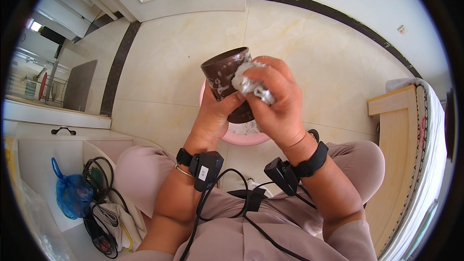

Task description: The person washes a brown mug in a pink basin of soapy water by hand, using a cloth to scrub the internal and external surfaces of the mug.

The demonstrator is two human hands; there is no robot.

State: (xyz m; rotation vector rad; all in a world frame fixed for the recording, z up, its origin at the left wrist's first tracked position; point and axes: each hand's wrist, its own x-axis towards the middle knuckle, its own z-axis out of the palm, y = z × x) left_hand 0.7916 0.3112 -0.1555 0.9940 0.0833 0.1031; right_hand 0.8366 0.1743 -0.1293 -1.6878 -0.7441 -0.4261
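My left hand (214, 110) grips a dark brown cylindrical container (221, 74) from its left side and below. The container is tilted, its open rim facing up and to the left, with white suds on its outside. In my right hand (277, 96) is a crumpled, silvery-white foamy scrubber (250, 78), pressed against the container's right side. Below both hands a pink basin (246, 140) with sudsy water stands on the tiled floor, partly hidden by the hands and the container.
An open cabinet compartment at the left holds a blue plastic bag (74, 195), black cables (101, 241) and beige cloth (117, 221). A wooden bed frame (393, 145) stands at the right. A white door (188, 0) is at the top. Black cables hang from my wrist devices.
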